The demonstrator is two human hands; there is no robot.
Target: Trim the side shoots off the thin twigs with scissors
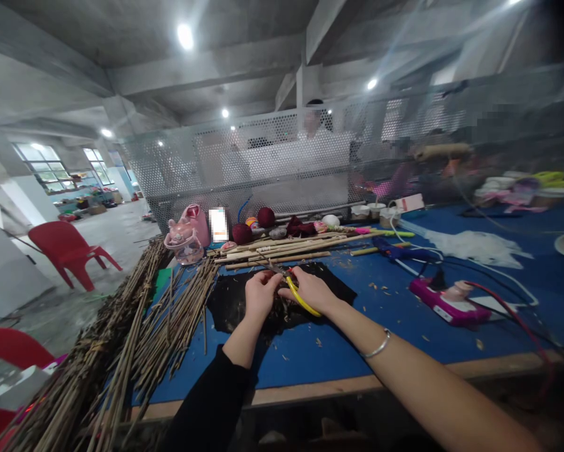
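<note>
My right hand [308, 290] is closed around yellow-handled pliers [304, 302], whose metal end points up and left toward my other hand. Fingertips pinched, my left hand [259, 294] meets the tool's front end; what it holds is too small and hidden to make out. Both hands are above a black cloth [228, 307] strewn with bits of plant stem. To the left of the cloth lies a loose spread of thin brown sticks [178, 320]. Behind the hands, thicker pale sticks [305, 245] lie across the table.
The blue table [338, 358] carries a purple power strip [444, 302] and cables at right, with a blue glue gun [399, 250] nearby. Dark red yarn balls [242, 233] and a pink container [184, 246] stand at the back, before a perforated screen [282, 157]. Bundled twigs [93, 345] line the left edge.
</note>
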